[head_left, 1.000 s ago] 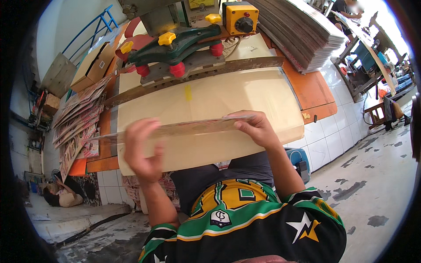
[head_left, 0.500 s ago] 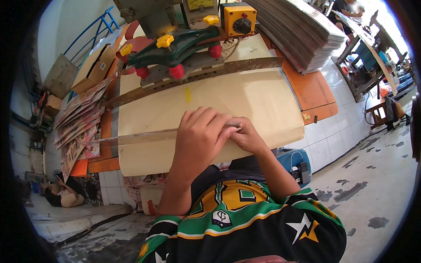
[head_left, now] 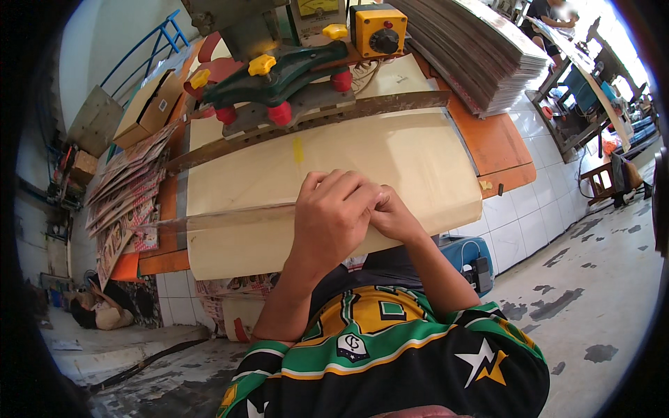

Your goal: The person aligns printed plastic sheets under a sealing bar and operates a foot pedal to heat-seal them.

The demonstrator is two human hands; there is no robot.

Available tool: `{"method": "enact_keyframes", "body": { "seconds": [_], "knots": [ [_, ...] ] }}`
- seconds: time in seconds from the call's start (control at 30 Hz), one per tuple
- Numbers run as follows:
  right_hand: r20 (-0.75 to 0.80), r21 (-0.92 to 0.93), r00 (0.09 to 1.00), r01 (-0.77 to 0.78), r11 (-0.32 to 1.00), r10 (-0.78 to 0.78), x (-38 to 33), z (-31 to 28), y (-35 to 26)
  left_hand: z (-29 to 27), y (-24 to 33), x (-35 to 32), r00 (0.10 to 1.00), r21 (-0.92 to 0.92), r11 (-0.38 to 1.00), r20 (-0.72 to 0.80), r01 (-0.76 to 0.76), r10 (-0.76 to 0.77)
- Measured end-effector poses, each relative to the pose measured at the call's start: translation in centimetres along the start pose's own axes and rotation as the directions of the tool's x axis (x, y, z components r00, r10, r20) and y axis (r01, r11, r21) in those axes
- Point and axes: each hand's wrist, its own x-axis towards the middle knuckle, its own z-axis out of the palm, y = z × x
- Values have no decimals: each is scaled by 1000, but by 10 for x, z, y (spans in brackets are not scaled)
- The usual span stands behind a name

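Note:
My left hand [head_left: 329, 219] is closed around a long, thin, translucent strip [head_left: 244, 214], near its right end. Pressed up against it, my right hand [head_left: 394, 217] has its fingers closed at that same end, which the hands now cover. From there the strip runs left above the cream-coloured work surface [head_left: 390, 150] and past its left edge. Whether it is one piece or several thin sheets seen edge-on, I cannot tell. Beyond my hands, a long brown metal bar [head_left: 404, 102] hangs under a green press head [head_left: 306, 64] with yellow knobs and red feet.
A yellow control box [head_left: 378, 32] with a black dial stands behind the press. To its right rises a tall stack of sheets [head_left: 474, 56]. Printed sheets [head_left: 129, 181] and a cardboard box [head_left: 148, 108] lie at the left. Other people are at the far right and lower left.
Both hands have drawn closer together, the left shifting slightly right. The strip's greyish end, visible between them before, is now covered by my fingers.

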Motion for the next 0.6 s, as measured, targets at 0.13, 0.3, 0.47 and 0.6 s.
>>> {"method": "enact_keyframes", "body": {
  "seconds": [0.13,0.3,0.47,0.6],
  "knots": [
    [-29,-6,1000,-13,1000,13,1,2,-2,4,0,1,999,-19,1000,-49,-8,7],
    [-51,-5,998,-37,999,36,1,5,-6,6,-1,2,995,-69,997,-99,-25,18],
    [-27,-10,1000,-13,1000,13,1,3,-3,7,0,1,990,-60,997,-134,-39,31],
    [-16,-34,1000,1,999,-2,3,4,-6,9,0,-1,988,-32,998,-151,-44,39]
  ]
}}
